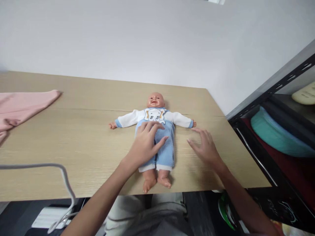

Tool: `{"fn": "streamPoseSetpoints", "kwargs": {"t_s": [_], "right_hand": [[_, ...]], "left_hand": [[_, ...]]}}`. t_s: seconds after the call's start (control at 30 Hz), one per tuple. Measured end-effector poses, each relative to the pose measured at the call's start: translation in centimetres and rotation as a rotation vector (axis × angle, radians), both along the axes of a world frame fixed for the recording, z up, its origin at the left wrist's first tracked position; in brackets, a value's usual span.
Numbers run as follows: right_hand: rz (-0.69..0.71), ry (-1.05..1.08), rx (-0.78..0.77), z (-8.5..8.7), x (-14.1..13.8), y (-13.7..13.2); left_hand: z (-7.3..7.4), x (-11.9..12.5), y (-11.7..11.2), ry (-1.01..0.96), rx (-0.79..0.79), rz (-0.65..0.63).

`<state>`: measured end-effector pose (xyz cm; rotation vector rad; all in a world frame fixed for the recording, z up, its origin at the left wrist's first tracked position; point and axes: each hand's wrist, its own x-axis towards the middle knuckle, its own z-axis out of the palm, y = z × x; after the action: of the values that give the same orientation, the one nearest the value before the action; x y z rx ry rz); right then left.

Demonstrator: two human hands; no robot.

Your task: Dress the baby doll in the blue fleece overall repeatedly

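We are holding our left grip [145, 141] and right grip [205, 148] empty and spread, the doll [165, 151] lying head-away beneath the nearer left.

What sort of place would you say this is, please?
Probably a workroom or a corner of a home, though I can't tell which: a wood-toned table stands against a plain pale wall, with a black metal rack holding items on the right.
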<state>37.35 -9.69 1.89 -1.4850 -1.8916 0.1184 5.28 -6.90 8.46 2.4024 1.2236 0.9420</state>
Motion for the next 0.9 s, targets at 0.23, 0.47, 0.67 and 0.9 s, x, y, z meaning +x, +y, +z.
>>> {"fn": "streamPoseSetpoints", "kwargs": {"t_s": [0.23, 0.47, 0.67, 0.9], "right_hand": [[0.149, -0.001, -0.128, -2.8, 5.1, 11.6], [0.066, 0.245, -0.062, -3.5, 5.8, 10.5], [0.14, 0.399, 0.008, -3.5, 3.4, 9.4], [0.295, 0.052, -0.059, -4.4, 2.5, 8.9]], "left_hand": [[-1.2, 7.3, 11.3, 0.322, 0.06, -0.221], [-2.3, 11.7, 14.8, 0.592, 0.098, -0.28], [-2.3, 10.5, 14.8, 0.447, 0.089, -0.227], [-1.5, 7.5, 16.5, -0.221, -0.065, -0.321]]}}
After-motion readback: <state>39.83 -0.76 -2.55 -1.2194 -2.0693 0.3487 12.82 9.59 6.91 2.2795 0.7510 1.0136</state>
